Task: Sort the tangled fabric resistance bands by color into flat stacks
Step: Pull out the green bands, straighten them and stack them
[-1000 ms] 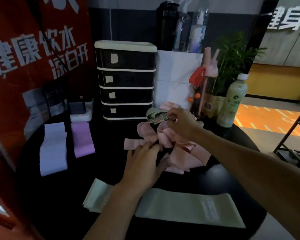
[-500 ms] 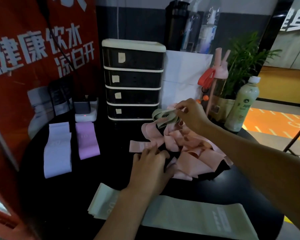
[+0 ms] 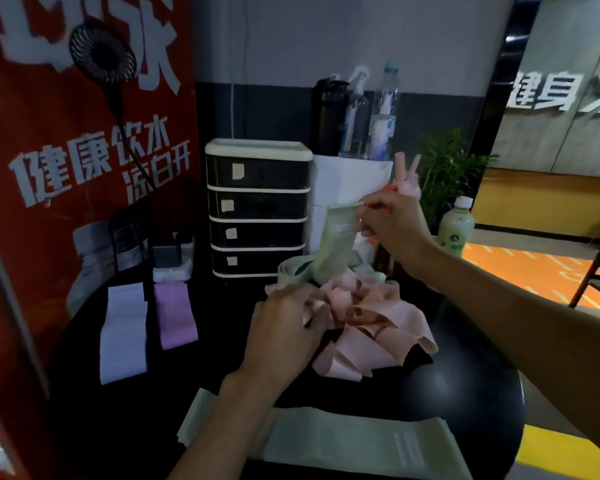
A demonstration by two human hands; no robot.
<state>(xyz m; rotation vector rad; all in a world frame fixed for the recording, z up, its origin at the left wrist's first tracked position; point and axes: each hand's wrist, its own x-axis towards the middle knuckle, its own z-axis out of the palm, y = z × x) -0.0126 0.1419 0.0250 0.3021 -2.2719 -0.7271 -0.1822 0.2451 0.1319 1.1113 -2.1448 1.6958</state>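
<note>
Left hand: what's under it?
The left hand rests on the left edge of the pink tangle, which lies on the table. The palm covers the rest. Whether the green band runs beneath it cannot be seen.
</note>
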